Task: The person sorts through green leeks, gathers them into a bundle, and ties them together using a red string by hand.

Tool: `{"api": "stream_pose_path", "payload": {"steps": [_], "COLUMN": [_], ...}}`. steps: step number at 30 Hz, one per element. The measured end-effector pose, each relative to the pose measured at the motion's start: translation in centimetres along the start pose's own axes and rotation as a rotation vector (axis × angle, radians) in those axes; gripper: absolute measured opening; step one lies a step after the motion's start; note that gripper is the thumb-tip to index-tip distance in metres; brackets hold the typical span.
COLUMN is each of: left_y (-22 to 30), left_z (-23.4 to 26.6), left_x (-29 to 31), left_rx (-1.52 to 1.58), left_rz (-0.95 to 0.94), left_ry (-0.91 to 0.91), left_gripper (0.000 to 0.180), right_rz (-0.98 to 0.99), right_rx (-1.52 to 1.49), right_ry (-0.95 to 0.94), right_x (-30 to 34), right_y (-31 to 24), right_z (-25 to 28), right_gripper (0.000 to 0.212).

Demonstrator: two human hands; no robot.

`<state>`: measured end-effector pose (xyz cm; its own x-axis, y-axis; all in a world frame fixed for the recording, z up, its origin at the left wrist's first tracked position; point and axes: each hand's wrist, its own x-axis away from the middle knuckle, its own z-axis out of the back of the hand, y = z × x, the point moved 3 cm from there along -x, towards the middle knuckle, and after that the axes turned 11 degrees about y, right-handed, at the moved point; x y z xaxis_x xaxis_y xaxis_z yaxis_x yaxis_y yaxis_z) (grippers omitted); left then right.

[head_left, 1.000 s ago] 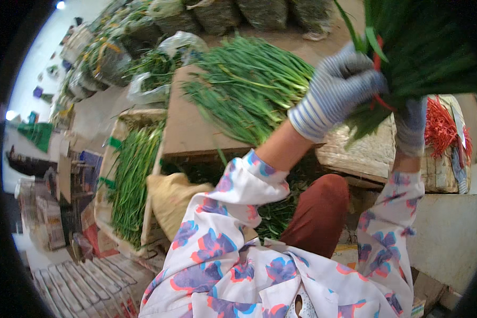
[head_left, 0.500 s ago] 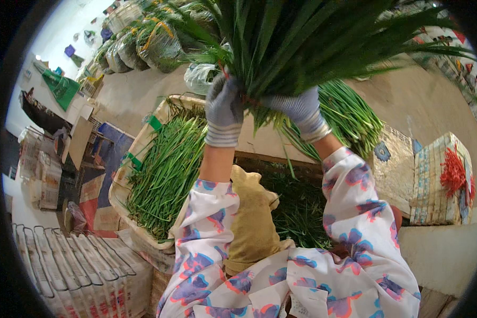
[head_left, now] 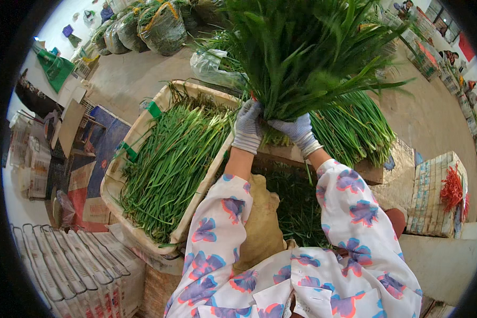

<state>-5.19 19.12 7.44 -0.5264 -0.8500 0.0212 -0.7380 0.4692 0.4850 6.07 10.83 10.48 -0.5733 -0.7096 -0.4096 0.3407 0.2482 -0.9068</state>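
My left hand (head_left: 248, 127) and my right hand (head_left: 298, 132), both in grey-blue knit gloves, are closed around the lower end of a large bunch of chive-like greens (head_left: 302, 58). The bunch stands up in front of me and its long leaves fan out at the top. A bit of red shows at its base by my left fingers. Just beyond my right hand, more long green stalks (head_left: 358, 130) lie in a pile on a low bench. To the left is a cream plastic crate (head_left: 209, 183) filled with loose greens (head_left: 175, 164).
Dark greens (head_left: 302, 212) lie low in front of me. A worn box (head_left: 421, 199) with red ties (head_left: 451, 191) stands at the right. Wire-handled white containers (head_left: 79, 265) are lower left. A clear plastic bag (head_left: 209, 62) and wrapped bundles (head_left: 161, 32) are farther off.
The bunch has swung from leaning right to more upright, its leaves fanning wider. My view has shifted; both hands appear lower and keep their hold.
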Motion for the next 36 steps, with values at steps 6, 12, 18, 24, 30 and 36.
{"api": "stream_pose_path", "payload": {"steps": [6, 12, 18, 24, 30, 36], "left_y": [3.1, 5.2, 1.0, -3.0, -4.3, -2.7], "left_z": [-3.1, -10.2, -2.6, -1.9, -2.1, -2.6], "left_x": [0.0, -0.3, -2.4, -0.2, 0.5, 2.2], "left_rx": [-0.154, -0.422, -1.072, -1.371, -2.013, -1.867], "left_rz": [-0.154, -0.607, -0.849, -0.843, -0.824, -0.98], "left_ry": [-0.019, 0.266, 0.203, 0.028, -0.101, -0.07], "left_gripper": [0.002, 0.007, 0.009, 0.003, 0.025, 0.028], "right_rz": [-0.022, -0.351, -0.386, 0.262, 0.8, 0.54], "right_rx": [-0.284, -1.167, -0.699, 0.147, 0.915, 1.181], "right_ry": [0.106, 0.29, 0.909, 0.328, -0.532, -0.571], "right_x": [0.0, -2.7, -6.1, -4.7, 0.0, -0.4], "right_y": [0.4, 1.0, 5.4, -4.7, -7.1, -4.7], "right_z": [-1.4, 3.1, 26.4, 21.5, 0.6, 1.0], "right_gripper": [0.058, 0.048, 0.047, 0.033, 0.043, 0.037]}}
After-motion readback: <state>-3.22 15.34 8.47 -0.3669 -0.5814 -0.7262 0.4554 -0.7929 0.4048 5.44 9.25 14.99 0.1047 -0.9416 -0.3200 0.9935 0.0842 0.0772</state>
